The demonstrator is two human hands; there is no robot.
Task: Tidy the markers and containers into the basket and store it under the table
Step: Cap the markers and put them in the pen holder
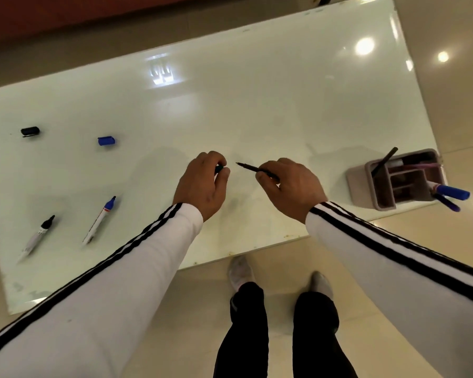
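Note:
My right hand point(290, 186) pinches a thin dark pen point(250, 167), its uncapped tip pointing left. My left hand point(202, 184) grips a small dark cap point(219, 169) just left of that tip. On the white table point(257, 105), an uncapped blue marker point(100, 218) and an uncapped black marker point(37, 236) lie at the front left. A blue cap point(106, 141) and a black cap point(30, 131) lie farther back. A pinkish compartmented container point(361, 186) stands at the right edge, holding a blue-capped marker point(452, 192), a purple pen point(447, 202) and a dark pen point(384, 160).
The table's front edge point(243, 252) runs just before my feet point(239, 271) on a glossy tiled floor. The container sits close to the table's right front corner. A reddish-brown surface point(66, 15) lies beyond the far edge.

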